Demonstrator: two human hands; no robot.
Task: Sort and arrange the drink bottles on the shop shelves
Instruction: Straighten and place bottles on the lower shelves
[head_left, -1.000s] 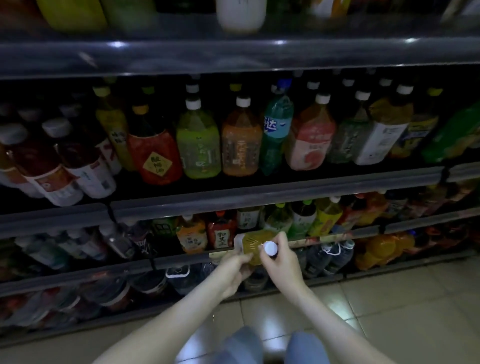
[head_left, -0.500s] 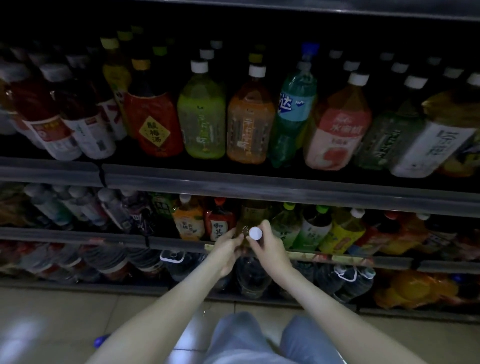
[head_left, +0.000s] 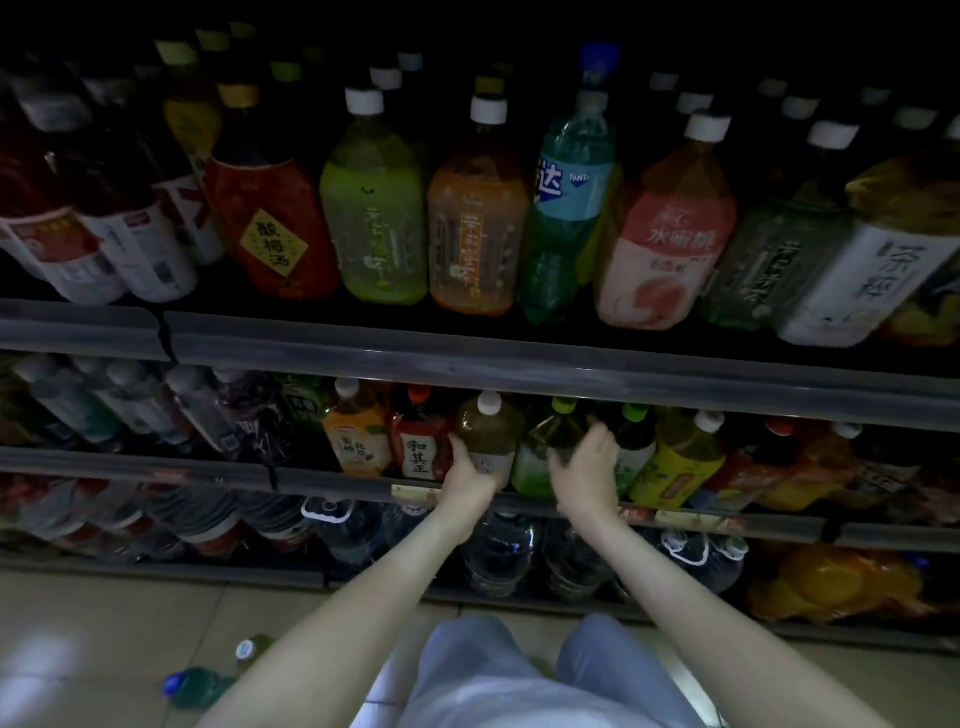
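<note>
Olive-amber liquid, white cap: gripping this tea bottle (head_left: 487, 434) low on its body with the left hand (head_left: 470, 480), thumb and fingers curling round it at the label. Holding it upright at the shelf front, cap just under the upper rail (head_left: 519, 364).

Reaching in with the right hand (head_left: 584, 462) just alongside, fingers spread and loosely bent, clasping nothing. Blurring badly here, so cannot tell whether touching the dark green-capped bottle (head_left: 558, 434) between the two hands.

Noting, just left of the left hand, a red-label bottle (head_left: 418, 449), then an orange-label bottle (head_left: 358, 441). Noting, just right of the right hand, a second green-capped bottle (head_left: 634, 441), then a yellow-label bottle (head_left: 680, 460).

Crossing under both wrists: the lower rail (head_left: 337, 483). Showing beneath the forearms: clear water jugs (head_left: 498, 556).

Standing well above both hands, one shelf up: big green bottle (head_left: 376, 218), big orange bottle (head_left: 475, 228), blue-label Fanta bottle (head_left: 569, 197), pink peach bottle (head_left: 665, 249).

Lying on the floor tiles, well back beside the left forearm: blue-capped bottle (head_left: 195, 686) and white-capped small bottle (head_left: 254, 647).
</note>
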